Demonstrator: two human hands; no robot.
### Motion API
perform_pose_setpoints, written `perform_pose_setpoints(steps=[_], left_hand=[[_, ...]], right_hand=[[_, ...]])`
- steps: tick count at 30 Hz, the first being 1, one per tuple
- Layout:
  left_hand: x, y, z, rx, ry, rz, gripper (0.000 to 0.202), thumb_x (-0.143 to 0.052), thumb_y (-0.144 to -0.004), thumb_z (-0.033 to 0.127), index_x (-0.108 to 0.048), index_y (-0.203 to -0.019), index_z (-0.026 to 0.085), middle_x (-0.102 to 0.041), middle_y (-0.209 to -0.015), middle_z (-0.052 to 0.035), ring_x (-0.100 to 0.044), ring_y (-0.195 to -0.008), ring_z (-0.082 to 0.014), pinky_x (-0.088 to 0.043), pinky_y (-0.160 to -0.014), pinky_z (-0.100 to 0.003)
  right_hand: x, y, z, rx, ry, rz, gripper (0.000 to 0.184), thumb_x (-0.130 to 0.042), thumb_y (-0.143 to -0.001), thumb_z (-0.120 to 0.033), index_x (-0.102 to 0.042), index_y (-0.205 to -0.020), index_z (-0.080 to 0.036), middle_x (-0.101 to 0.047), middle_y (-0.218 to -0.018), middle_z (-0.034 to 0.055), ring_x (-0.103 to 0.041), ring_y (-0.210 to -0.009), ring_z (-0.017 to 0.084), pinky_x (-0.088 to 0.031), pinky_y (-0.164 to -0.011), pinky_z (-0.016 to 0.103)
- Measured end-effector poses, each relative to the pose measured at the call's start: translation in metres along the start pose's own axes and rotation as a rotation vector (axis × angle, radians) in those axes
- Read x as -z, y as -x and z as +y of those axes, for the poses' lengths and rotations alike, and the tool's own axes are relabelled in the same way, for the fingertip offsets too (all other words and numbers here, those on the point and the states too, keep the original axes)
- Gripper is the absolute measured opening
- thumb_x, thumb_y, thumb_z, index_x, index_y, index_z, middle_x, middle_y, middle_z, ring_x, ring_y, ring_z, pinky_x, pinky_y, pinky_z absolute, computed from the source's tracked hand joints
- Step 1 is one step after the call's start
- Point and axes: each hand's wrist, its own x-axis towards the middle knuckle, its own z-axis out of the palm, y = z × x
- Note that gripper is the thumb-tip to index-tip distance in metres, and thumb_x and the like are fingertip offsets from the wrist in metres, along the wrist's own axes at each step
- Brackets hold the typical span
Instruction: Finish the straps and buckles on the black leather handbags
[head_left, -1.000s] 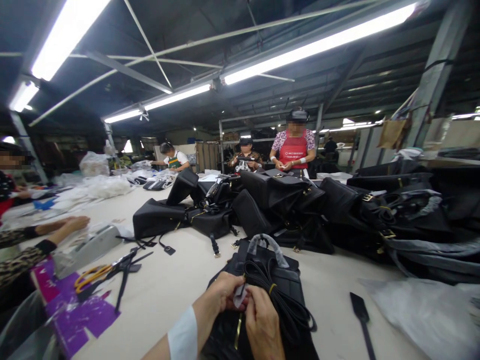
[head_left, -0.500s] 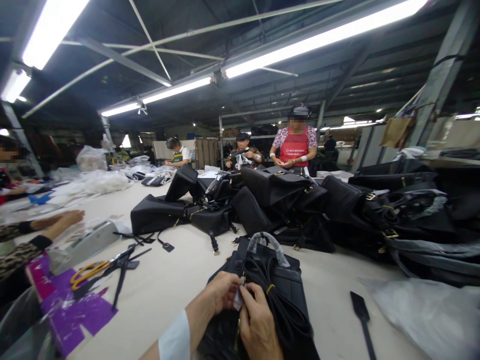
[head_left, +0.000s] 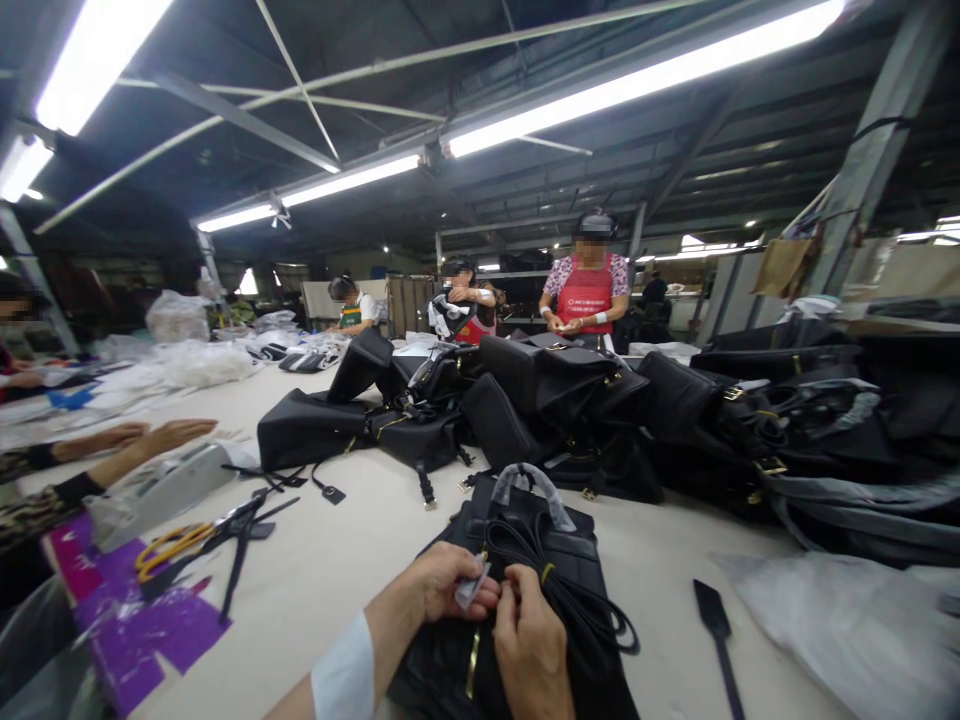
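Note:
My left hand [head_left: 450, 585], with a white sleeve at the wrist, pinches a small pale tag [head_left: 472, 588] between its fingers. My right hand [head_left: 529, 640] closes on a coiled black strap [head_left: 570, 590] close beside the tag. Beneath both hands lies a black leather handbag [head_left: 487, 670] with a gold zip strip. Its handle [head_left: 529, 495] is wrapped in clear plastic. My hands hide the middle of the bag.
A heap of black handbags [head_left: 562, 420] fills the white table [head_left: 322, 570] ahead. To the left lie orange-handled scissors [head_left: 169, 552] on a purple sheet [head_left: 142, 625], beside a co-worker's hands [head_left: 172, 435]. A black leather tab [head_left: 712, 620] and a plastic bag [head_left: 840, 630] lie right.
My hands have parted slightly around the tag. A co-worker at the back has raised a black-and-white item, and a left co-worker's hand has moved right across the table.

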Motion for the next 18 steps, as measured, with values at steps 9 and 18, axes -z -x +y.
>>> perform_pose_setpoints(steps=[9,18], left_hand=[[-0.005,-0.001,-0.003,-0.061,-0.049,0.074,0.012,-0.061,-0.090,0.022,-0.057,-0.083,0.014,-0.060,-0.067,0.0036,-0.059,-0.054,-0.0103,-0.053,-0.056,-0.026],[-0.013,0.010,-0.001,-0.099,-0.129,0.182,0.013,-0.059,-0.091,0.016,-0.057,-0.078,0.013,-0.052,-0.057,0.0083,-0.051,-0.045,-0.0070,-0.050,-0.049,-0.021]], right_hand=[[0.004,-0.009,-0.019,-0.186,-0.057,-0.079,0.017,-0.039,-0.088,-0.034,-0.053,-0.087,-0.023,-0.071,-0.072,0.0059,-0.070,-0.064,0.024,-0.049,-0.056,0.030],[-0.011,-0.013,-0.021,-0.125,0.064,-0.082,0.022,-0.033,-0.085,-0.024,-0.053,-0.094,-0.022,-0.071,-0.070,0.0058,-0.069,-0.060,0.025,-0.044,-0.051,0.030]])
